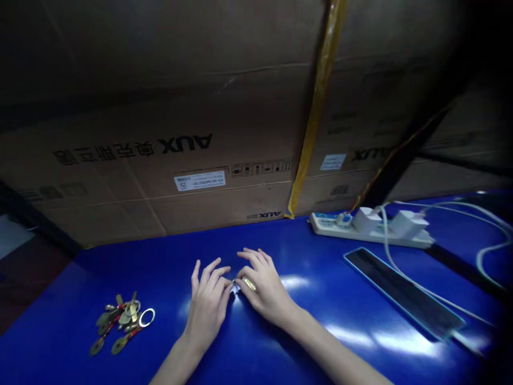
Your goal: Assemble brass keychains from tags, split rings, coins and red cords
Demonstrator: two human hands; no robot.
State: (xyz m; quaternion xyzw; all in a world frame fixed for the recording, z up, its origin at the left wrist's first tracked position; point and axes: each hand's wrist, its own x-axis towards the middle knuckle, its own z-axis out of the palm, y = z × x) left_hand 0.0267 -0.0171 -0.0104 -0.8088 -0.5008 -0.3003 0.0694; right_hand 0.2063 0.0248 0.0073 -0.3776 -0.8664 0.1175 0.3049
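My left hand (209, 299) is closed in a pinch, with thumb and index finger meeting at a small whitish, shiny piece (235, 289) just above the blue table; the other fingers are raised. Facing it, my right hand (262, 286) pinches too, and a small gold-coloured metal piece (249, 284) shows between its thumb and fingers. The fingertips hide how the two pieces join, and what exactly the left fingers grip cannot be made out. To the left of my hands lies a pile of keychains (126, 315) with brass coins, red cords and metal rings.
The blue tabletop (168, 278) runs back to large cardboard boxes (120, 176). At the right back is a white power strip (332, 227) with plugged-in chargers (407, 223). A phone (401, 291) lies in front of it, with a white cable (387, 235) across it.
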